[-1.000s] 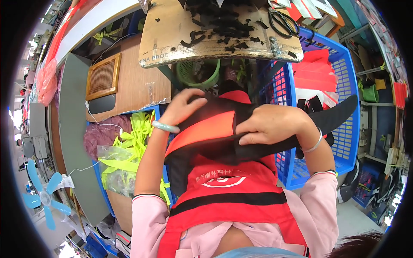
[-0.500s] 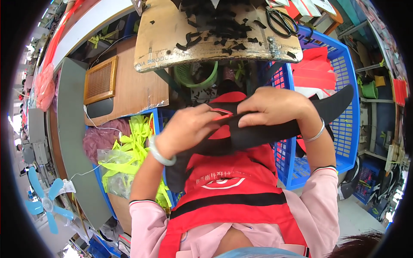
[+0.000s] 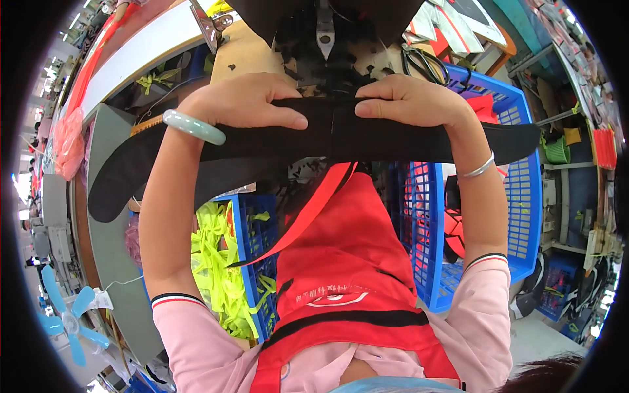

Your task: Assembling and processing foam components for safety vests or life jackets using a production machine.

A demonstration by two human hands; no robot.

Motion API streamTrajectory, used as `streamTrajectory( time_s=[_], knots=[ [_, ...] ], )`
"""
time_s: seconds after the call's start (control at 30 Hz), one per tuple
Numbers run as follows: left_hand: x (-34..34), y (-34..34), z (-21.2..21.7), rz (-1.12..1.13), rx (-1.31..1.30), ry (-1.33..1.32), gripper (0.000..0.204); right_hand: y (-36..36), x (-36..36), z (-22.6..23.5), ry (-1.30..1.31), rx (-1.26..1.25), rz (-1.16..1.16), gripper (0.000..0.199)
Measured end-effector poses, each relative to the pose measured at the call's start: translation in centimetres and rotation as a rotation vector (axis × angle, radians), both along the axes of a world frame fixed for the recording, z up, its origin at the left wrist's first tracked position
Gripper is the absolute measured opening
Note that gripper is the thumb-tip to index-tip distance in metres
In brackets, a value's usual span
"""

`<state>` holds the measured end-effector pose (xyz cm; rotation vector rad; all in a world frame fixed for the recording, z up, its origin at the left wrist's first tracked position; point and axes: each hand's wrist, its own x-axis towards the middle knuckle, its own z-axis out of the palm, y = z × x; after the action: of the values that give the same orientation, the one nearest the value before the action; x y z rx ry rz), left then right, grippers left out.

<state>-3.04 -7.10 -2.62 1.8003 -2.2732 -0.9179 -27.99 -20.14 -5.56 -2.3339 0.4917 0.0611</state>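
Note:
A long, curved black fabric piece [image 3: 327,141] is stretched sideways in front of me, its ends reaching past both forearms. My left hand [image 3: 252,101] pinches its upper edge between thumb and fingers. A short way to the right, my right hand [image 3: 409,101] grips the same edge. Beneath the fabric hangs a narrow red strip [image 3: 318,206] with a dark edge; where it joins is hidden. Just beyond my hands, a pointed metal part [image 3: 325,40] juts down from a dark machine head [image 3: 262,13]. The fabric's edge lies close to it; I cannot tell whether they touch.
Black scraps lie on the worn worktop [image 3: 246,56]. Black-handled scissors [image 3: 422,65] rest at its right. A blue basket [image 3: 517,190] with red pieces stands to the right, and a blue crate [image 3: 252,262] with neon-yellow strips to the left. Further left is a fan [image 3: 72,314].
Both hands have moved away from my lap, up to the machine. My left hand has shifted left, and the black fabric is now spread wide. The red strip hangs down below it.

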Motion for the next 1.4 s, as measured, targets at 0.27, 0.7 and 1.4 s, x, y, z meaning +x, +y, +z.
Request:
streamTrajectory(
  time_s=[0.27,0.7,1.4],
  knots=[
    [2.6,-3.8,0.0,0.081,0.158,-0.105,0.051,-3.5,2.9,1.0,0.081,0.009,0.026,0.059],
    [4.5,-5.8,-0.6,0.128,0.128,-0.125,0.07,-5.5,3.9,1.4,0.039,0.091,0.06,0.055],
    [1.3,3.5,-4.7,0.272,-0.281,-0.008,0.029,-1.9,-1.1,0.2,-0.02,0.07,-0.06,0.057]
  ],
)
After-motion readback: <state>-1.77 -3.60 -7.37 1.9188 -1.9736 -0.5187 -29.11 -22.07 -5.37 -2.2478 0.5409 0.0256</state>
